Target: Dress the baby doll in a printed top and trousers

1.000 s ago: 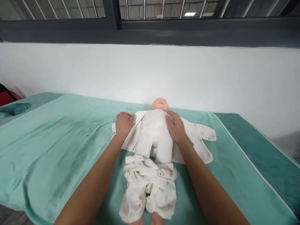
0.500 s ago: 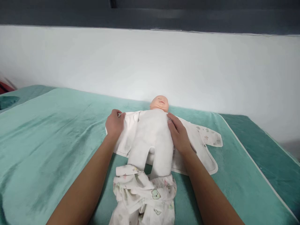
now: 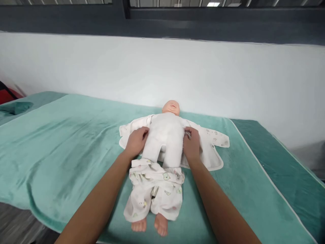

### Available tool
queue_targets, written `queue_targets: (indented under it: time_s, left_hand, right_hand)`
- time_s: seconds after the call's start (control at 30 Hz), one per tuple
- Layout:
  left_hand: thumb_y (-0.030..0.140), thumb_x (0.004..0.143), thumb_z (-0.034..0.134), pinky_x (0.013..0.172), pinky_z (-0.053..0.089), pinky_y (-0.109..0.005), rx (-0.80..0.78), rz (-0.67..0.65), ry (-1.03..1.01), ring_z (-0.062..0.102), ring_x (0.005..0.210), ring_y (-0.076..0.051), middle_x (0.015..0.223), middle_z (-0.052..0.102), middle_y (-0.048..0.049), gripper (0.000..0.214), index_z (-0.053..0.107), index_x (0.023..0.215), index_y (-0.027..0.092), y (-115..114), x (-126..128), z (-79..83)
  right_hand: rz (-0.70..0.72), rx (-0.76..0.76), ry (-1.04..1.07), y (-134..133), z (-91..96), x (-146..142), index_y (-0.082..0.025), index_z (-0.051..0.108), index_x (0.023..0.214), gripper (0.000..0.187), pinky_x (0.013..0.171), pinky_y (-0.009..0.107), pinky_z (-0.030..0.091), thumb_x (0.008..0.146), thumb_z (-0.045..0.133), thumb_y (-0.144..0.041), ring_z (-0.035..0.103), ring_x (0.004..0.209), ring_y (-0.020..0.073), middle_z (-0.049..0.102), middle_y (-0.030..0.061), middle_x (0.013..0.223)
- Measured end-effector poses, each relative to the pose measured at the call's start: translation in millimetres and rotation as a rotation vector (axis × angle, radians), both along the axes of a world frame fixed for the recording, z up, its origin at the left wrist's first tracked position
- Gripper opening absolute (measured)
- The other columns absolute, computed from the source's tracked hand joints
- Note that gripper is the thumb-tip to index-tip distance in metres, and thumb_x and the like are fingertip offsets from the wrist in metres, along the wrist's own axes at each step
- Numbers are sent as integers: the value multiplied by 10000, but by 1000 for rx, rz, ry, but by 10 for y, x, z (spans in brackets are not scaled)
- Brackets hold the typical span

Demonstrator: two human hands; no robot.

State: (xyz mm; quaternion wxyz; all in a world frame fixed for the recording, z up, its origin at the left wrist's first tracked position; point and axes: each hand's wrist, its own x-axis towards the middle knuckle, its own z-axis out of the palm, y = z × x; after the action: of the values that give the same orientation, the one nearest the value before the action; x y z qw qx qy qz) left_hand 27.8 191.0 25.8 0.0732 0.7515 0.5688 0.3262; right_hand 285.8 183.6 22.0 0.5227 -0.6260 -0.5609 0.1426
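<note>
The doll (image 3: 166, 130) lay on its back on a green blanket (image 3: 76, 145), its head (image 3: 171, 107) farthest from the person and its feet (image 3: 161, 224) nearest. Its torso and upper legs were plain white. Beneath the doll an open white shirt (image 3: 208, 154) was spread, its panels reaching out past both sides of the torso. On the doll's side nearer the right hand, a sleeve (image 3: 219, 138) with small printed figures stretched outward; on the opposite side the other sleeve was also laid out. Printed white trousers (image 3: 154, 179) were bunched around the doll's lower legs, with both bare feet showing beyond the cuffs.

The left hand (image 3: 137, 140) rested at the doll's side, over the shirt, its fingers bent and their tips right by the torso. The right hand (image 3: 191, 144) was at the opposite side of the doll, fingers curled inward close to the torso's edge. Whether either one was gripping cloth could not be told.

Beyond the doll's head rose a white wall (image 3: 162, 71), topped by a dark frame (image 3: 190, 27). Well apart from the doll, past the shirt on the right hand's side, lay a darker green cloth (image 3: 276, 152); far off on the left hand's side was a red object (image 3: 6, 96), cut by the view's edge.
</note>
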Motion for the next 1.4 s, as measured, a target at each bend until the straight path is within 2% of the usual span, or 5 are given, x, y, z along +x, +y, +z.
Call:
queue_targets:
  time_s: [0.2, 0.4, 0.63, 1.0, 1.4]
  left_hand:
    - [346, 922, 444, 668, 362, -318, -140, -100, 64, 596, 777, -227, 815, 678, -49, 256, 631, 811, 209, -362, -138, -68]
    - [394, 981, 386, 650, 321, -307, -97, -204, 51, 504, 707, -193, 710, 532, -30, 387, 413, 641, 212, -627, -211, -105]
    - [416, 988, 400, 639, 293, -307, -93, -216, 5, 485, 696, -189, 708, 521, -29, 398, 391, 646, 213, -674, -224, -123]
    - [425, 987, 379, 662, 315, -308, -140, -209, -28, 487, 704, -182, 697, 491, -26, 443, 379, 601, 208, -679, -237, -138]
    - [485, 933, 511, 648, 356, -281, -266, -117, -322, 502, 671, -153, 679, 574, 15, 368, 569, 718, 191, -753, -235, -28]
  right_hand:
    - [211, -159, -336, -477, -93, 41, -172, 618, 1038, 261, 995, 438, 458, 827, 480, -106, 591, 1077, 281, 679, 138, 1098]
    - [319, -178, -740, -956, -30, 52, -120, 565, 1313, 382, 1125, 469, 357, 952, 440, -136, 470, 1353, 311, 557, 181, 1448]
    - [147, -145, -760, -1249, -11, 162, -189, 647, 973, 141, 873, 381, 430, 993, 526, -258, 564, 1024, 270, 680, 95, 1080]
    - [82, -158, -800, -1251, 18, 192, -214, 565, 706, 333, 725, 348, 325, 1021, 501, -300, 568, 840, 226, 667, 47, 782]
    - [397, -9, -464, -1331, 37, 229, -230, 648, 960, 150, 877, 373, 452, 964, 505, -186, 604, 970, 229, 708, 58, 1019]
